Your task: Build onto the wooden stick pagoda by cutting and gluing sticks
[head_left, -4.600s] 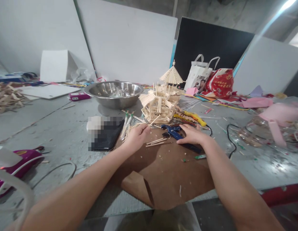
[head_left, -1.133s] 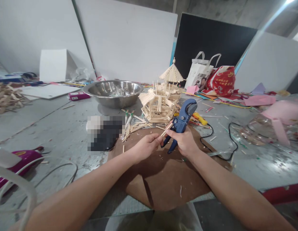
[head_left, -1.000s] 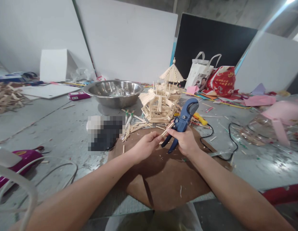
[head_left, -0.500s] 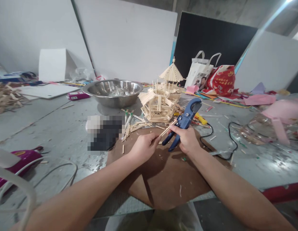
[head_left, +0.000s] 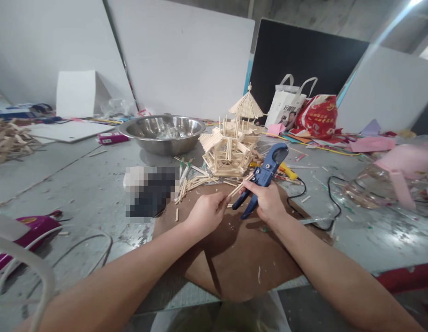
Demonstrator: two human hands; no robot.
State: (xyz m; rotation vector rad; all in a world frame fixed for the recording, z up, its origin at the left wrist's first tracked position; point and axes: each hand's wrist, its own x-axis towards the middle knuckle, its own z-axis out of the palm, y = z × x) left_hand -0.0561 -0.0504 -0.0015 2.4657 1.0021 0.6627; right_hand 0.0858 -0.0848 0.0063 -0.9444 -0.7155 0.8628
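My left hand (head_left: 208, 212) is closed on the lower end of a few thin wooden sticks (head_left: 237, 188). My right hand (head_left: 269, 202) holds a blue pipe cutter (head_left: 265, 173), its curved jaw pointing up and away and its handles hanging apart below. The right thumb and fingertips also pinch the sticks' upper end beside the cutter. Both hands are above a brown sheet (head_left: 248, 258). Just beyond them stands a pagoda model (head_left: 229, 147) built of sticks, with a pointed roof (head_left: 247, 106) behind its lower tier. Loose sticks (head_left: 196, 182) lie before the model.
A steel basin (head_left: 165, 145) with clear plastic inside sits behind left. A yellow-handled tool (head_left: 288, 170) with a black cord lies right of the model. A pink-lidded clear jug (head_left: 369, 180) stands far right. A purple device (head_left: 23, 240) and white cable are near left.
Almost nothing differs. The blue cutter has tilted or shifted very slightly, while both hands keep the same hold on the sticks.
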